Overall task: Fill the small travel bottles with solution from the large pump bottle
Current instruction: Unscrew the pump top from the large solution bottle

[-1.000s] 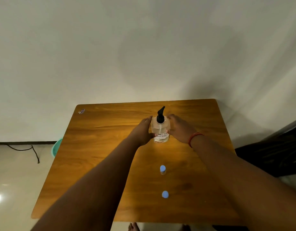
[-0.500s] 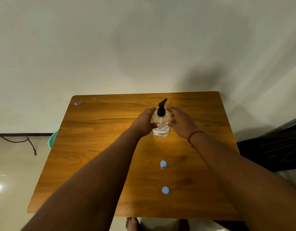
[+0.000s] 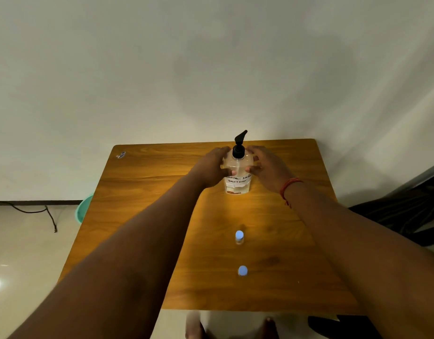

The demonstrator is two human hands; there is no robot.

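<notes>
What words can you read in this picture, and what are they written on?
"CONTAC... LE..." over "SOLUTION": handwritten on the white label of the pump bottle; the first line is partly cut off.
Small sticker at the table's far left corner: too small and blurred to read.
Two small travel bottles: no text visible.

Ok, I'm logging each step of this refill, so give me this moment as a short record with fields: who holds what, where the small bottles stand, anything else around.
pump bottle: clear, black pump, handwritten label, upright on the table
left hand: grips the bottle's left side
right hand: grips its right side
far travel bottle: blue cap on, upright, nearer the person than the pump bottle
near travel bottle: blue cap on, closest to the person
filling: not yet begun
floor: green basin left of the table
</notes>
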